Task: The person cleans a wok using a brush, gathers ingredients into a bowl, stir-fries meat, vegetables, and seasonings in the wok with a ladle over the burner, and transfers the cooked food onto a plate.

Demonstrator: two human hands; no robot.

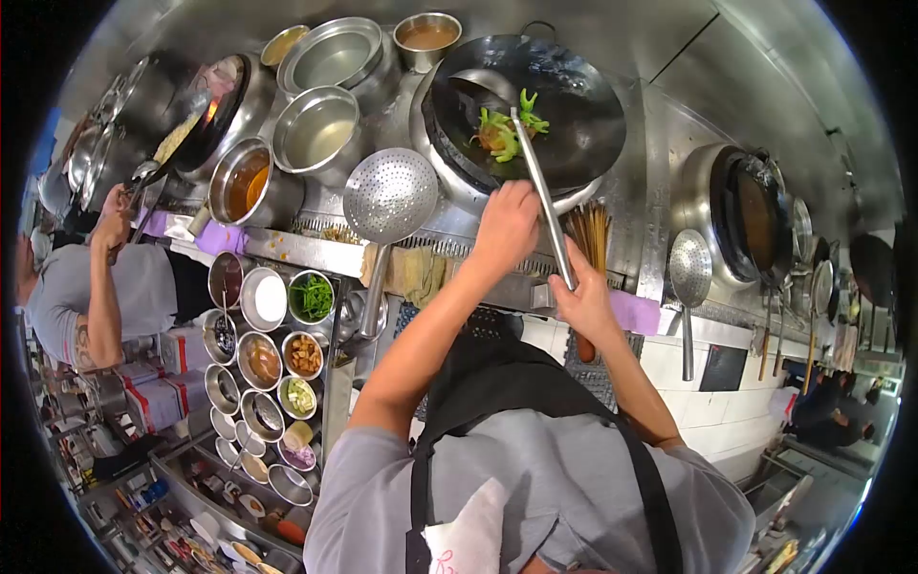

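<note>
My left hand (512,222) is closed at the near rim of a black wok (583,124), which sits on a stove ring. My right hand (586,304) grips the lower end of a long metal ladle (543,187). The shaft slants up and left across the rim. Its far end reaches bright green vegetables (502,132) with some brownish-orange food among them. A rounded metal shape near that end looks like the ladle's bowl. Just right of my left hand stands a bamboo wok brush (590,234), partly behind my right hand.
Left of the wok lie a perforated skimmer (390,196) and pots of liquid (317,130). Several ingredient bowls (304,355) stand at lower left. A co-worker (115,277) works at another wok on the far left. On the right are a second wok (755,215) and another skimmer (690,268).
</note>
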